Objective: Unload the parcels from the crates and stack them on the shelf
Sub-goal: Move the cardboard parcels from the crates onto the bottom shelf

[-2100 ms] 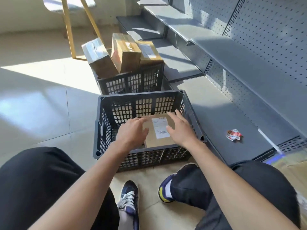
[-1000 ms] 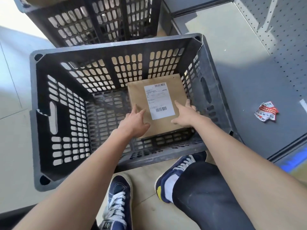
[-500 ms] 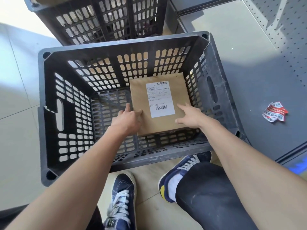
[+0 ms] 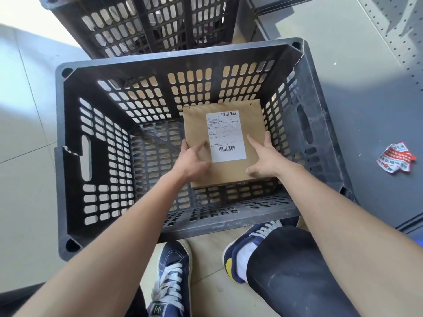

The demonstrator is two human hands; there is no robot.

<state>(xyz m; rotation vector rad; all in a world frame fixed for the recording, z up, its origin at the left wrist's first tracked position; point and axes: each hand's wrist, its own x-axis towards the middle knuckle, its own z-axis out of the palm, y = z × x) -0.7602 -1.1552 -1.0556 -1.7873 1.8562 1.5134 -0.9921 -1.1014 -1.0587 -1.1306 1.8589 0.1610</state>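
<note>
from my remote seat i go from the biggest thing down. the shelf (image 4: pixel 357 92) is the grey surface that fills the right side of the frame, with the perforated back panel in the upper right corner. i see no parcel on the part of it that shows, only a crumpled red and white label scrap (image 4: pixel 395 157) at the right edge. so i judge that the stacking is not far along, at least for what this view gives me.

the near crate (image 4: pixel 71 143) takes the centre of the frame. it holds one parcel (image 4: pixel 219 143), a flat brown box with a white shipping label, which sits toward the right wall of the crate — the remainder of the crate floor shows only the grid. a second crate (image 4: pixel 142 24) stands at the top of the frame behind it; what is inside i cannot tell through the holes. so this crate is almost done, and the other one may be left.

now the grip. the left hand (image 4: pixel 194 159) holds the left edge of the parcel, thumb on the top face and fingers curled around the side. the right hand (image 4: pixel 263 156) holds the right edge in the same way, fingers going down beside the crate wall. both hands are clamped on the parcel. whether the parcel is already lifted off the crate floor, i cannot say for sure.
</note>
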